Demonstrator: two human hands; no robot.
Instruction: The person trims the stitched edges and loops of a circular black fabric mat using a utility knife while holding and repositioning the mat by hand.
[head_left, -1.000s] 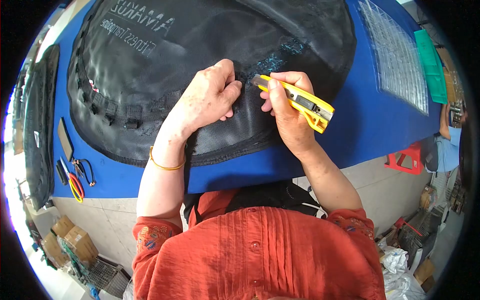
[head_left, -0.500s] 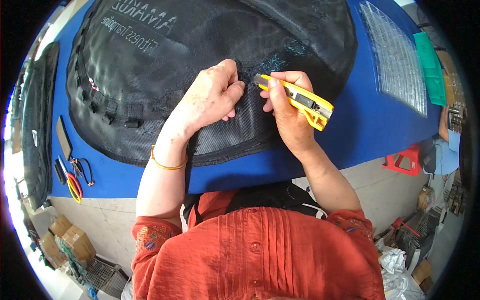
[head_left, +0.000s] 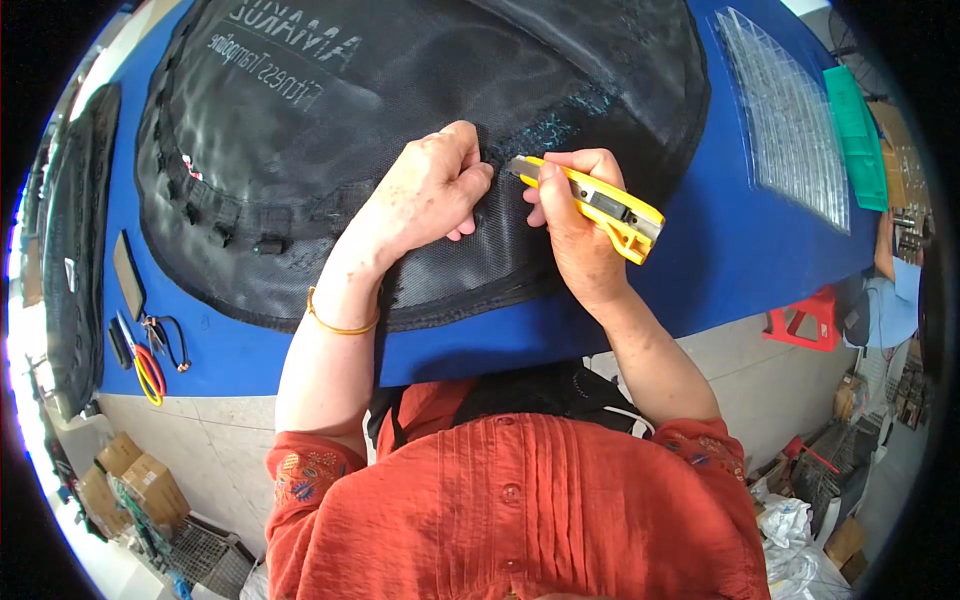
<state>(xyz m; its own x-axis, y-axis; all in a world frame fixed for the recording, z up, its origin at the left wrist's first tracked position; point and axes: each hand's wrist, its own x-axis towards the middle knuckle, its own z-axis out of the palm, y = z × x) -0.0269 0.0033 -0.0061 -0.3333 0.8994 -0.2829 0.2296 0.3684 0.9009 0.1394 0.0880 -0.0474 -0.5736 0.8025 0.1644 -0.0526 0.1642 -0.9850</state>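
A black mesh trampoline mat (head_left: 440, 270) with pale printed letters and square loops along its edge lies on a blue table (head_left: 700, 270). My right hand (head_left: 580, 220) is wrapped round a yellow utility knife (head_left: 615, 215), its blade pointing left over the mat. Just left of the blade, my left hand (head_left: 430, 190) is closed in a pinch at the mat, and what its fingers grip is hidden. Blue thread bits (head_left: 545, 132) are scattered on the mat above the knife.
Scissors (head_left: 148, 372), a dark flat bar (head_left: 129, 275) and small tools lie at the table's left. Clear plastic strips (head_left: 790, 130) and a green tray (head_left: 858, 140) are at the right. A red stool (head_left: 805, 320) and another person's blue sleeve (head_left: 905, 295) show beyond; boxes (head_left: 155, 488) stand lower left.
The mat's printed letters have shifted slightly to the right and down. Both hands stay nearly in place, the left a little further right, and the knife remains in my right hand.
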